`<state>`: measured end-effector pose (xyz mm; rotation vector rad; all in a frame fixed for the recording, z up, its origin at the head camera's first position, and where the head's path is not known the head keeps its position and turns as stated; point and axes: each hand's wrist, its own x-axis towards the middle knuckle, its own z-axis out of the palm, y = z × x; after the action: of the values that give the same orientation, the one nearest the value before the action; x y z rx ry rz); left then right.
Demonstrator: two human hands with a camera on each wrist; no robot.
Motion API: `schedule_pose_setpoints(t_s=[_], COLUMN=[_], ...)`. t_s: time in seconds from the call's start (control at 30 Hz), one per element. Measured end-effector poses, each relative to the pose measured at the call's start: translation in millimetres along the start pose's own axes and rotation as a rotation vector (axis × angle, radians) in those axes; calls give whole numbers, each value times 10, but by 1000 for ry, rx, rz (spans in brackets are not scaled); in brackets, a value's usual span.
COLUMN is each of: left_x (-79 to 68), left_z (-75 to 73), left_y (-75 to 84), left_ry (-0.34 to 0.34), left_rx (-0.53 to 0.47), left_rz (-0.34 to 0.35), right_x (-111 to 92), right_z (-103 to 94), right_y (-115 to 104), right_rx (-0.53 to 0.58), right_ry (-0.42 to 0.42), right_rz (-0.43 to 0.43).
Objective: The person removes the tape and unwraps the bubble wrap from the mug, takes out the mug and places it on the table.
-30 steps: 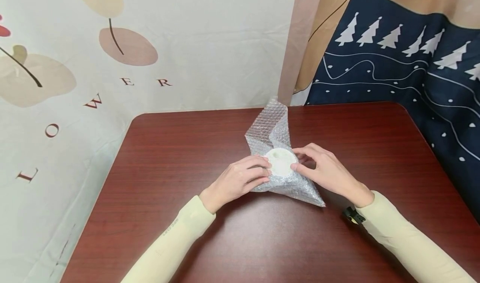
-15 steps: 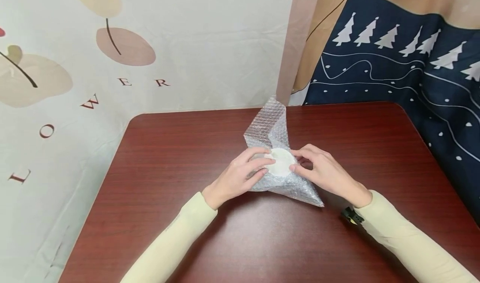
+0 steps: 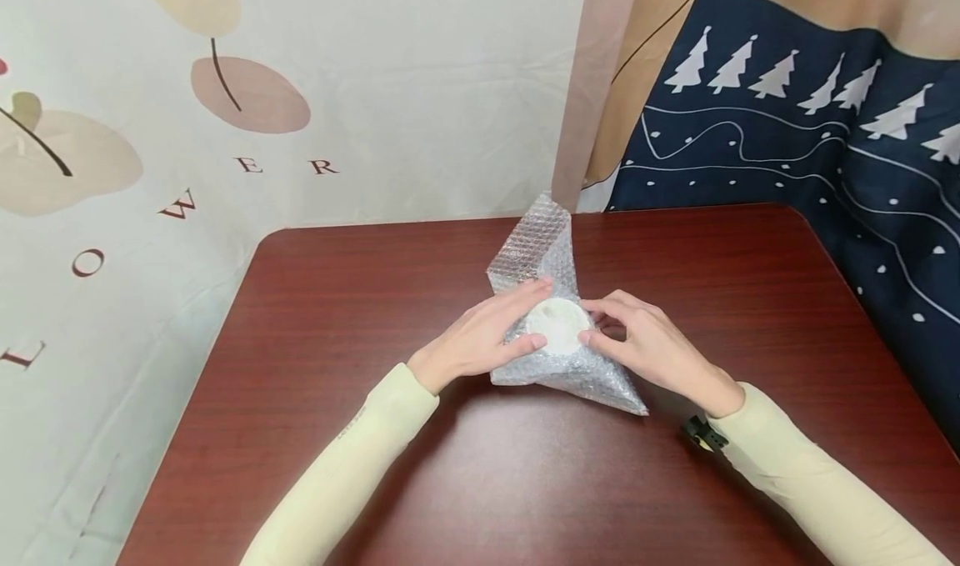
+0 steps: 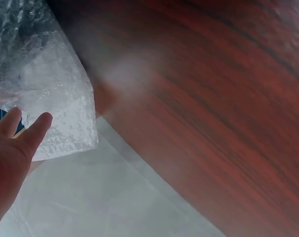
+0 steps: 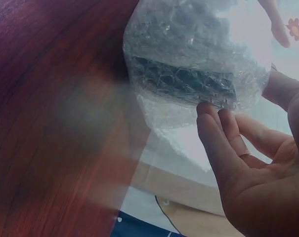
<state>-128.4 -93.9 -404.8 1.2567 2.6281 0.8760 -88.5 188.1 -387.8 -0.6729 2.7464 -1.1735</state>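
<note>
On the table, a sheet of bubble wrap (image 3: 600, 383) surrounds a white, round-topped object (image 3: 557, 326) whose kind is hidden by the wrap. A dark band (image 5: 181, 81) shows through the plastic in the right wrist view. My left hand (image 3: 487, 333) lies with fingers stretched along the far left side of the wrap, thumb tip at the disc's left edge. With thumb at the disc's right rim and fingers bent round the far side, my right hand (image 3: 645, 341) holds the wrapped object. A free flap of bubble wrap (image 3: 528, 245) stands up behind the disc.
The reddish-brown wooden table (image 3: 337, 291) ends at a pale printed cloth (image 3: 420, 91) at the back. A navy cloth with white trees (image 3: 750, 141) hangs at the right. A black strap (image 3: 703, 434) is at my right wrist.
My left hand's fingers have left the disc's left edge, straightened and moved away from me onto the wrap behind it. The right hand and the wrapped object stay nearly in place.
</note>
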Motion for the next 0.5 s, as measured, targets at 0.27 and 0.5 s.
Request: schedule_pose_setpoints(t_s=[0.27,0.5], left_x=[-17,-32], left_z=[21,36], left_y=[-16,-37], left_ry=[-20,-21], left_rx=[26,-49], left_rz=[-10,-16], right_x=[-17,-25], right_z=[-5,-28], right_y=[17,33], right_rx=[68,111], right_ry=[22,20], right_rz=[-5,24])
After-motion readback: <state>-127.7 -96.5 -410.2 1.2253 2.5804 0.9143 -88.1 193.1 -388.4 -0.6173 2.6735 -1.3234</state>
